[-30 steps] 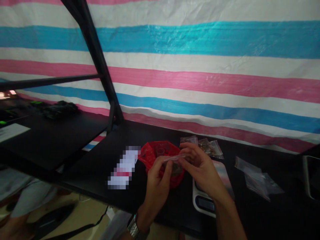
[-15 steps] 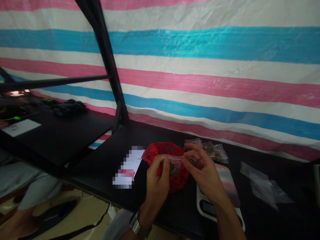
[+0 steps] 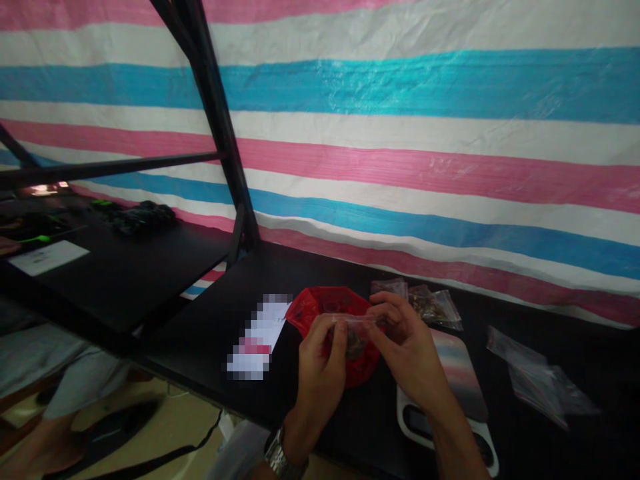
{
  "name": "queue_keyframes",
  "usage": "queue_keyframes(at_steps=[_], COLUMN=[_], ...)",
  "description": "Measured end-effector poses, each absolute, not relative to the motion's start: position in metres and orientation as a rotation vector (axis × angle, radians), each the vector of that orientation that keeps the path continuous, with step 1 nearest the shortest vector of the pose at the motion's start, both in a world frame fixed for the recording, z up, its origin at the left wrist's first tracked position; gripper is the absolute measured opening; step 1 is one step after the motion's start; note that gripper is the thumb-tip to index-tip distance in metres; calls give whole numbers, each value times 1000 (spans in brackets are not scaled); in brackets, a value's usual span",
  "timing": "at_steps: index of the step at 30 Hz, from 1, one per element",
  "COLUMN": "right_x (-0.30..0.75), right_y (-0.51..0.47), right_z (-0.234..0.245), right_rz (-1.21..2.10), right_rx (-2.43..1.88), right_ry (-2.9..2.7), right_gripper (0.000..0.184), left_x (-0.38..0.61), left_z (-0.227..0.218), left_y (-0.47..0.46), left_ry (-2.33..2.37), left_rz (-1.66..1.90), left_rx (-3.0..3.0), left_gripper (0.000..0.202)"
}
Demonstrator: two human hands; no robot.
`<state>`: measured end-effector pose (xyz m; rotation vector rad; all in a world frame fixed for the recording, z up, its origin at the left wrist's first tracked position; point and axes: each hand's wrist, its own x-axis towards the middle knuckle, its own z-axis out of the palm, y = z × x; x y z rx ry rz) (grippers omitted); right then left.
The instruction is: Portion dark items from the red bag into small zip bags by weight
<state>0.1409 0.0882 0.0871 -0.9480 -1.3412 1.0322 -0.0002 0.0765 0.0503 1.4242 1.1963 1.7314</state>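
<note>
A small clear zip bag (image 3: 356, 340) with brownish contents hangs between my two hands, its top edge level. My left hand (image 3: 324, 360) pinches that top edge at the left, thumb on the near side. At the right end, my right hand (image 3: 403, 343) grips the same edge between thumb and forefinger, its other fingers curled. Behind and below the bag lies an open red plastic bag (image 3: 313, 303), whose contents are too dark to make out. A kitchen scale (image 3: 463, 377) with a shiny metal plate sits under my right forearm, partly covered by it.
Several filled zip bags (image 3: 435, 308) lie behind my right hand. Flat clear bags (image 3: 540, 383) rest at the right. A blurred-out phone or sheet (image 3: 260, 340) lies left of the red bag. A black post (image 3: 220, 127) rises behind; another person's leg (image 3: 75, 380) shows lower left.
My right thumb and forefinger have shifted left along the bag's top edge, closer to my left hand. The whole view has moved slightly.
</note>
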Motion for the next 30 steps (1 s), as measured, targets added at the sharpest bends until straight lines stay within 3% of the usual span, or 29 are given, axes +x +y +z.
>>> queue_keyframes(at_steps=[4,10,30], right_x=[141,138,136], right_y=[89,89,91], right_z=[85,83,78], right_rz=[1029,1035,1090], right_rx=[-956,-930,-895], right_ry=[-1352,-1332,-1298], right_gripper=[41,29,35], left_x=[0,0,-1], left_z=[49,48,46], left_y=[76,77,79], left_ry=[1197,1205,1148], left_rz=[1727,1731,1715], left_rx=[1455,1461,1335], left_gripper=[32,30,30])
